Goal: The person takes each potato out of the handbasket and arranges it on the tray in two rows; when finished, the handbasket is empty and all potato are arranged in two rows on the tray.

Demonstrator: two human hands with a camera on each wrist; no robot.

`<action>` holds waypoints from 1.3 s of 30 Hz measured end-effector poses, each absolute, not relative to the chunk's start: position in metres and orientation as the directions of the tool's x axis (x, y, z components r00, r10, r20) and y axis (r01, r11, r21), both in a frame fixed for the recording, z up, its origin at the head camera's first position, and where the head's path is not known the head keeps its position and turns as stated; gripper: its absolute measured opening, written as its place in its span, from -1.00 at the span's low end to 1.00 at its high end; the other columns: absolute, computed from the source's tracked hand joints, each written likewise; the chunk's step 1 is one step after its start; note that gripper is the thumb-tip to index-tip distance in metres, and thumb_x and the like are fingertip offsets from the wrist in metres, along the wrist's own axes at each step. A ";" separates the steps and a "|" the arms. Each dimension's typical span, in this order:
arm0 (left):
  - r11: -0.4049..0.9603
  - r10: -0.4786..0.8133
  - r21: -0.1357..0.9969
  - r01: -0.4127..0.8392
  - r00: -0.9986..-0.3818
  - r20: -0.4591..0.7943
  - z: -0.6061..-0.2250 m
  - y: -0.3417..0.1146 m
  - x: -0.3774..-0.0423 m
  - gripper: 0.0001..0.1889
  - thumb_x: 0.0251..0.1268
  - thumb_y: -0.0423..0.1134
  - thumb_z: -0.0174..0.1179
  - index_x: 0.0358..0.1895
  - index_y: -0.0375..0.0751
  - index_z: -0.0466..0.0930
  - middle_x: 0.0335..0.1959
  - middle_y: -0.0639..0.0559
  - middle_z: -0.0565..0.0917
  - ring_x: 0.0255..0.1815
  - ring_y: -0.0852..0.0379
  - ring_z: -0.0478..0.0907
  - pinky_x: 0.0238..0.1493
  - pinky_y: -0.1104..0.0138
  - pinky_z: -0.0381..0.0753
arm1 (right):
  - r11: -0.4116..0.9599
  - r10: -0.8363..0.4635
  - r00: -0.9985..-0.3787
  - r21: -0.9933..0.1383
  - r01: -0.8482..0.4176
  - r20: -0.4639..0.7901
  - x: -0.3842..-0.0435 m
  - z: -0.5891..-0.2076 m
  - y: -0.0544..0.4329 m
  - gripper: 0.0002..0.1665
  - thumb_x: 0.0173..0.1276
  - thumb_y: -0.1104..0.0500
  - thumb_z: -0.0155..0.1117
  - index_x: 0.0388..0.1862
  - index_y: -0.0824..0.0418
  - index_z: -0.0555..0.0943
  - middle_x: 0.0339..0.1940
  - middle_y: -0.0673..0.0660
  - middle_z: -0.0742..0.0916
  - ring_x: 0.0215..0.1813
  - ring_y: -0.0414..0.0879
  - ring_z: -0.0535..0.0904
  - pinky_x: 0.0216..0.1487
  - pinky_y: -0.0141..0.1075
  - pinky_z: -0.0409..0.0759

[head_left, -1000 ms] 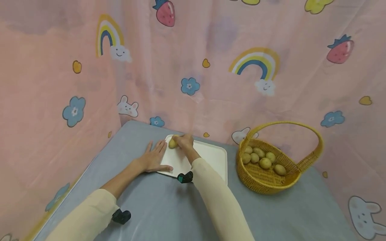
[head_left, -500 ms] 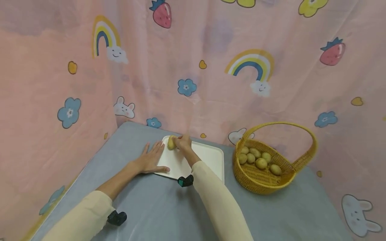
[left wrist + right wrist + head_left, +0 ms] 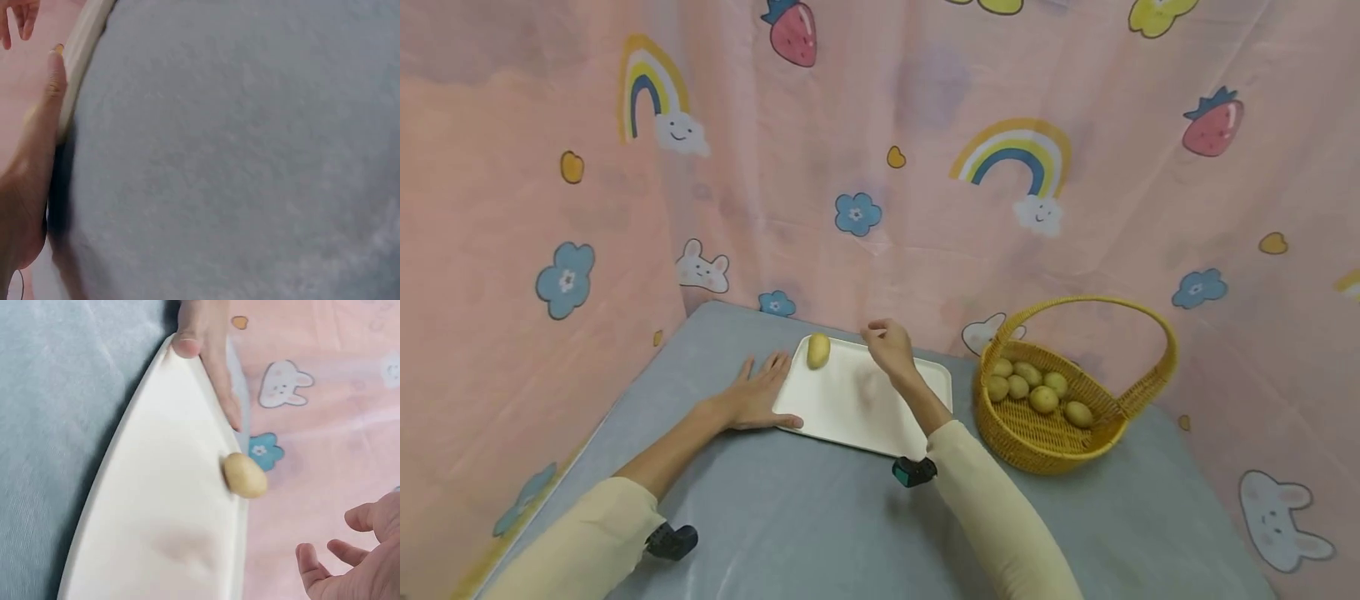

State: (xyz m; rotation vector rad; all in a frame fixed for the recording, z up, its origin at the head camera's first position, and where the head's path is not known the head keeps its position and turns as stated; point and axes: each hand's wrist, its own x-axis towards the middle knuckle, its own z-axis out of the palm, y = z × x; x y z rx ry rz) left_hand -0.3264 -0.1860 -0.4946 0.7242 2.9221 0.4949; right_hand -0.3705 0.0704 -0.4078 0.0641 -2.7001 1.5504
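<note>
A single potato lies near the far left corner of a white rectangular tray. My left hand rests flat at the tray's left side, fingers spread, with the thumb over its near left corner. Above the tray's far side, to the right of the potato, hovers my right hand, its fingers loosely bent around nothing. In the right wrist view, this right hand shows a gap between thumb and fingers, apart from the potato. The left thumb lies along the tray edge in the left wrist view.
To the right of the tray stands a yellow wicker basket with a tall handle, holding several potatoes. A grey cloth covers the table. Behind it hangs a pink printed curtain.
My right hand has let go of the potato and moved right, away from it. The potato stays in the tray's far left corner. My left hand keeps its place at the tray.
</note>
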 end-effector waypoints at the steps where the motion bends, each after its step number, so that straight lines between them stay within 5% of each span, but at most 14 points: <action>1: 0.836 0.468 0.328 0.439 -0.884 -0.010 -0.494 -0.185 -0.326 0.30 0.28 0.43 0.25 0.67 -0.49 -0.22 0.73 -0.42 -0.13 0.77 -0.36 -0.21 0.65 -0.38 -0.31 | 0.508 -0.035 -0.998 -0.859 -0.062 0.052 -0.367 -0.404 0.076 -0.53 0.57 0.09 0.19 0.31 0.34 0.60 -0.05 0.25 0.72 -0.04 0.05 0.65 -0.12 -0.28 0.58; 13: 0.836 0.509 0.264 0.480 -0.860 -0.046 -0.487 -0.175 -0.327 0.31 0.29 0.50 0.17 0.67 -0.49 -0.24 0.74 -0.39 -0.19 0.78 -0.35 -0.25 0.63 -0.41 -0.34 | 0.504 -0.085 -0.984 -0.845 -0.178 0.157 -0.312 -0.346 0.154 -0.51 0.63 0.12 0.11 0.42 0.28 0.53 0.13 0.37 0.67 0.11 0.19 0.71 0.12 -0.15 0.70; 24: 0.829 0.535 0.210 0.517 -0.844 -0.033 -0.490 -0.180 -0.325 0.28 0.27 0.55 0.13 0.69 -0.40 -0.14 0.72 -0.44 -0.17 0.77 -0.39 -0.24 0.62 -0.42 -0.30 | 0.528 0.006 -0.990 -0.841 -0.118 0.143 -0.271 -0.316 0.233 -0.41 0.68 0.01 0.03 0.57 0.20 0.40 0.46 0.39 0.47 0.31 0.25 0.56 0.34 0.04 0.54; 33: 0.828 0.536 0.198 0.525 -0.844 -0.001 -0.494 -0.181 -0.322 0.37 0.20 0.59 0.15 0.68 -0.46 -0.21 0.73 -0.43 -0.16 0.77 -0.36 -0.21 0.65 -0.38 -0.31 | 0.565 0.063 -0.994 -0.824 -0.042 0.094 -0.267 -0.317 0.280 -0.36 0.71 -0.04 -0.07 0.64 0.18 0.29 0.44 0.37 0.51 0.16 -0.05 0.64 0.18 -0.32 0.60; 39: 0.836 0.510 0.224 0.500 -0.860 0.016 -0.495 -0.175 -0.318 0.39 0.19 0.61 0.14 0.67 -0.48 -0.20 0.73 -0.39 -0.13 0.78 -0.30 -0.18 0.67 -0.34 -0.33 | 0.583 0.099 -0.995 -0.811 0.059 -0.002 -0.288 -0.335 0.315 -0.33 0.70 -0.02 -0.08 0.60 0.34 0.29 0.41 0.41 0.56 0.03 -0.21 0.64 0.00 -0.53 0.64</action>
